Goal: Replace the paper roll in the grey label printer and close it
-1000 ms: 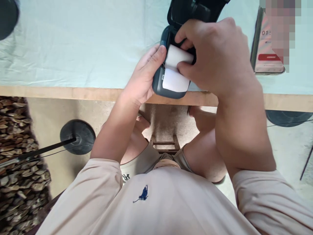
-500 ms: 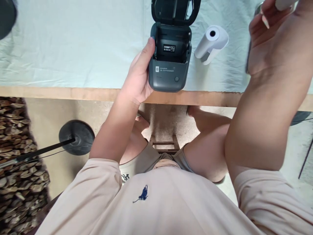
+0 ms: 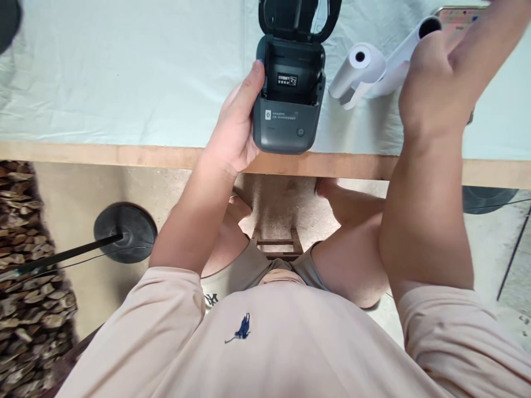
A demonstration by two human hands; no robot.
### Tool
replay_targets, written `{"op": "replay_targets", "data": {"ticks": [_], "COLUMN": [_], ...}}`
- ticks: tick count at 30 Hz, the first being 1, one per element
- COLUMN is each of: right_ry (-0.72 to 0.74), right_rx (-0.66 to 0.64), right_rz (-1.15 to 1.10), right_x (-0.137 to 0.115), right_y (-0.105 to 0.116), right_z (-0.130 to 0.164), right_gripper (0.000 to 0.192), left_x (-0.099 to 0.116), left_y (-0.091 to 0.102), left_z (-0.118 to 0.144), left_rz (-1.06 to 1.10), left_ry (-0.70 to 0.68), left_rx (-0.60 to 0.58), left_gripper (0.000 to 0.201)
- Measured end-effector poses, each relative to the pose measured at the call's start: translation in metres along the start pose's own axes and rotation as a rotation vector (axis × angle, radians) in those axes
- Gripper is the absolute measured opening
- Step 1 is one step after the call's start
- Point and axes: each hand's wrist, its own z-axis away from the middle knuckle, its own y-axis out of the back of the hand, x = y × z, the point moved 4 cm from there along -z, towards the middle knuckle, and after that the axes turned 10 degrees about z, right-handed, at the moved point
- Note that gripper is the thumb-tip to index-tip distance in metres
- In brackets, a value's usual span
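My left hand (image 3: 238, 119) grips the left side of a dark grey portable label printer (image 3: 286, 130), thumb along its edge. The printer's lid (image 3: 298, 19) stands open, and its paper compartment shows a small printed label inside. Just right of it stands a white paper roll (image 3: 346, 77) with a dark core and a loose end. Beside that, my right hand (image 3: 431, 83) is closed round a second white paper roll (image 3: 409, 47), whose hollow dark end points up and right. The fingers of this hand are mostly hidden behind its back.
A phone (image 3: 460, 19) with a lit screen lies at the upper right, partly covered by my arm. Pale cloth (image 3: 124, 83) covers the table, with its wooden edge (image 3: 103, 152) in front of me. Round black stand bases (image 3: 124, 232) are on the floor.
My right hand has come left and down from the upper right, bringing the second paper roll beside the first. The left hand and printer stay almost in place.
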Motion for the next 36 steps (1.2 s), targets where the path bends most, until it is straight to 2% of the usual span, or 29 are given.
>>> {"op": "replay_targets", "data": {"ticks": [1, 2, 4, 6, 9, 14, 17, 20, 23, 25, 28, 30, 32, 36], "right_ry": [0.023, 0.053, 0.080, 0.066, 0.051, 0.058, 0.083, 0.053, -0.048, -0.014, 0.236, 0.358, 0.380, 0.371], "right_rx": [0.057, 0.047, -0.096, -0.228, -0.318, -0.373, -0.361, -0.206, -0.004, 0.042, -0.003, -0.071, -0.126, -0.227], "right_rz": [0.038, 0.093, 0.223, 0.279, 0.277, 0.236, 0.201, 0.012, -0.319, -0.446, -0.490, -0.422, -0.331, -0.188], "right_x": [-0.009, -0.019, -0.036, -0.045, -0.051, -0.052, -0.054, -0.052, -0.044, -0.047, -0.068, -0.083, -0.093, -0.098], "right_y": [0.004, 0.005, -0.001, -0.011, -0.022, -0.025, -0.023, -0.019, -0.014, -0.011, -0.004, -0.003, -0.006, -0.017], "right_z": [0.002, 0.004, 0.009, 0.014, 0.016, 0.014, 0.014, 0.008, -0.001, -0.005, -0.001, 0.005, 0.010, 0.013], "right_gripper": [0.054, 0.051, 0.054, 0.048, 0.037, 0.050, 0.053, 0.058, 0.036, 0.027, 0.040, 0.046, 0.047, 0.033], "left_x": [0.000, -0.001, -0.001, -0.001, 0.000, 0.001, 0.002, 0.001, 0.001, 0.001, 0.003, 0.004, 0.005, 0.006], "left_y": [0.000, 0.000, 0.001, 0.001, 0.001, 0.001, 0.002, 0.003, 0.003, 0.002, 0.001, 0.000, -0.001, -0.001], "left_z": [0.000, 0.000, 0.000, 0.001, 0.002, 0.003, 0.003, 0.002, 0.003, 0.004, 0.005, 0.006, 0.007, 0.008], "left_rz": [0.004, 0.008, 0.013, 0.020, 0.021, 0.031, 0.052, 0.021, -0.025, -0.045, -0.061, -0.067, -0.069, -0.083], "left_ry": [0.002, 0.004, 0.011, 0.020, 0.048, 0.071, 0.057, 0.043, 0.042, 0.044, 0.024, 0.017, -0.002, -0.052], "left_rx": [0.001, 0.001, -0.004, -0.009, -0.002, 0.039, 0.049, 0.012, -0.003, -0.013, -0.007, 0.000, 0.008, 0.052], "left_gripper": [0.034, 0.035, 0.035, 0.035, 0.036, 0.035, 0.033, 0.035, 0.040, 0.040, 0.036, 0.034, 0.031, 0.025]}}
